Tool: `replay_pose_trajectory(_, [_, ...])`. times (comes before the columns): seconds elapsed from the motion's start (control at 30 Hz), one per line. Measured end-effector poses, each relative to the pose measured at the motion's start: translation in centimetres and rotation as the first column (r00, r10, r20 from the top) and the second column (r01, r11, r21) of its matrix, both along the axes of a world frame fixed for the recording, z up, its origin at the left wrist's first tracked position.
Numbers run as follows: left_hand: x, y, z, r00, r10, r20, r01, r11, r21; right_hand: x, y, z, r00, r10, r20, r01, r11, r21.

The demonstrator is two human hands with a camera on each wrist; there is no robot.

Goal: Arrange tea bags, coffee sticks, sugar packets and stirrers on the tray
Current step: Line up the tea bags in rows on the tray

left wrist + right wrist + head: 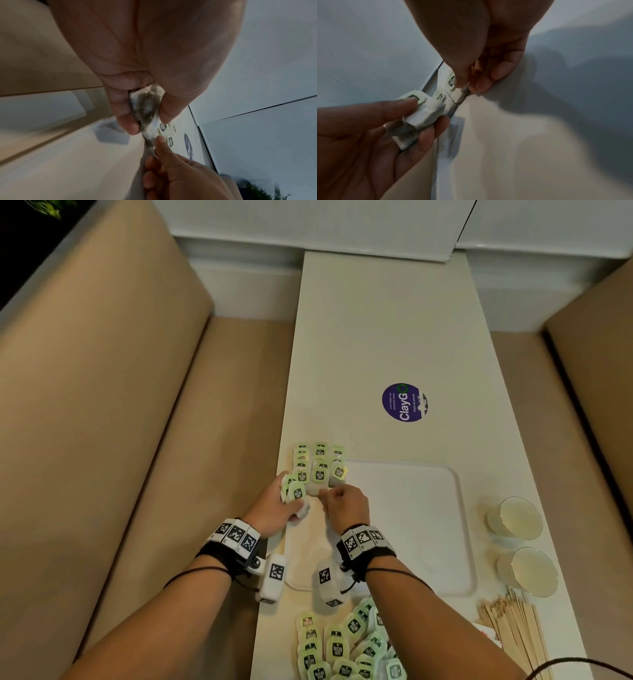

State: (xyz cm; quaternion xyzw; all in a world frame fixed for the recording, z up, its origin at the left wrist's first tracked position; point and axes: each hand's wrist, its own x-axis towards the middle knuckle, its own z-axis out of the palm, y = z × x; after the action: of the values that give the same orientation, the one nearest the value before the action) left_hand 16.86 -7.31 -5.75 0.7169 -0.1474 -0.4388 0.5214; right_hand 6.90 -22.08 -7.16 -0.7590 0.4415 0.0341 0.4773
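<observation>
— Tea bags: where are they lying, starting close to you?

— A loose heap of tea bags (349,645) sits nearest me on the white table (376,337), with the wooden stirrers (513,628) fanned out to its right. Just beyond the heap is the white tray (411,525), and both my wrists are over its near left part.

— What is your left hand doing?

— My left hand (274,508) is curled around a small stack of tea bags (294,494), thumb on the top tag, fingers underneath. From the right wrist view the held stack (421,115) shows as a few white pouches pressed together between thumb and fingers.

— And the right?

— My right hand (344,505) is narrowed to a pinch; thumb and forefinger (462,75) close on the near edge of one bag in the rows ahead, the other fingers tucked in. The two hands are just beside each other.

— What lies beyond your fingers?

— The arranged rows of tea bags (318,463), three columns overlapping, at the tray's far left corner, green tags up. To the right of the tray, near the table's right edge, stand two paper cups (520,546). Farther off on the table is a round purple sticker (404,402).
</observation>
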Motion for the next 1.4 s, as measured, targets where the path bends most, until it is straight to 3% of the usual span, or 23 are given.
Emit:
replay_pose_trajectory(0.2, [-0.3, 0.4, 0.0, 0.999, 0.023, -0.029, -0.023, 1.0, 0.009, -2.1, 1.2, 0.9, 0.984, 0.073, 0.163, -0.094, 0.988, 0.126])
replay_pose_trajectory(0.33, [-0.4, 0.6, 0.1, 0.999, 0.05, -0.004, -0.05, 0.998, 0.031, -3.4, 1.9, 1.6, 0.964, 0.041, 0.262, -0.118, 0.951, 0.287])
replay_pose_trajectory(0.57, [-1.2, 0.2, 0.5, 0.999, 0.0, 0.032, -0.002, 0.999, 0.038, -4.8, 1.7, 1.1, 0.961, 0.075, 0.268, -0.158, 0.94, 0.302])
replay_pose_trajectory(0.9, [-1.7, -0.9, 1.0, 0.995, 0.071, -0.07, -0.072, 0.997, -0.005, -4.3, -0.9, 1.0, 0.979, 0.033, 0.199, -0.071, 0.98, 0.187])
replay_pose_trajectory(1.03, [-2.4, -1.5, 1.5, 0.99, 0.059, -0.126, -0.052, 0.997, 0.057, -3.4, -2.3, 0.6, 0.991, -0.013, 0.134, -0.002, 0.994, 0.108])
replay_pose_trajectory(1.17, [-2.6, -2.0, 1.1, 0.997, -0.02, -0.076, 0.028, 0.994, 0.108, -2.6, -3.0, 0.3, 0.999, -0.022, 0.044, 0.021, 0.999, 0.042])
replay_pose_trajectory(1.4, [-2.7, -2.8, 1.4, 0.995, -0.009, -0.096, 0.016, 0.997, 0.076, -1.7, -3.2, 0.1, 0.999, -0.021, -0.026, 0.021, 1.0, -0.007])
